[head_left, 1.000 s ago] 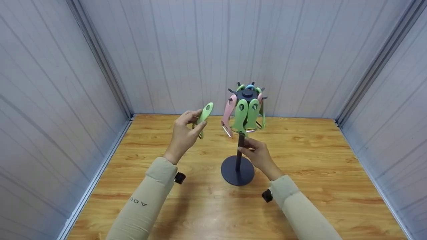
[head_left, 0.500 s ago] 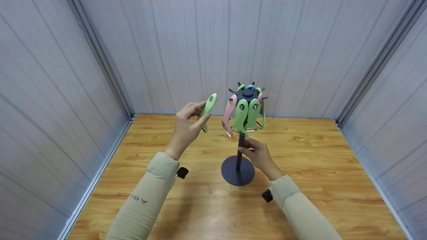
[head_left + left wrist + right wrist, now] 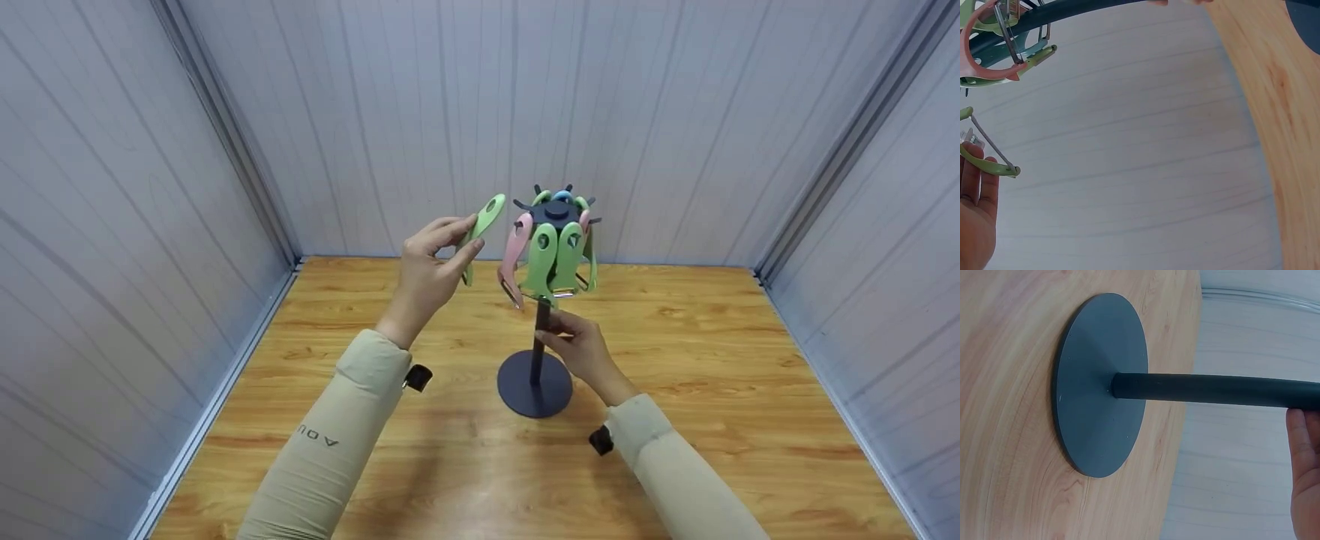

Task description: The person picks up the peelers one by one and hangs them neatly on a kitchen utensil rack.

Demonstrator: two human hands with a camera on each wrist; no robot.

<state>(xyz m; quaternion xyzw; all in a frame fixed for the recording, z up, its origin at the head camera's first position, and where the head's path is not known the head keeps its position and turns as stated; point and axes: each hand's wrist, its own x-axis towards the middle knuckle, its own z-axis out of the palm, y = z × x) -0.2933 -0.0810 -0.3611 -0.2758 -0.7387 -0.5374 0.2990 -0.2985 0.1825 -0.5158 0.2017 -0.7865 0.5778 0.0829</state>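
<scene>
My left hand [image 3: 435,259] pinches a green peeler [image 3: 489,214] between thumb and fingers, its holed handle end tilted up toward the rack. In the left wrist view the peeler's blade end [image 3: 995,164] shows beside the fingers. A dark rack [image 3: 555,213] with hooks around its top carries several hanging peelers: a pink peeler [image 3: 516,251] on the left, green peelers in front, a blue one at the back. The held peeler is apart from the hooks. My right hand [image 3: 585,349] grips the rack's post [image 3: 1202,389] below the peelers.
The rack's round base [image 3: 1100,388] stands flat on the wooden table [image 3: 697,360]. Pale panelled walls [image 3: 390,112] close in the back and both sides. A small black wrist camera [image 3: 418,377] sits at the left cuff.
My left hand has moved up and to the right with the green peeler, closer to the rack's hooks. My right hand and the rack have stayed in place.
</scene>
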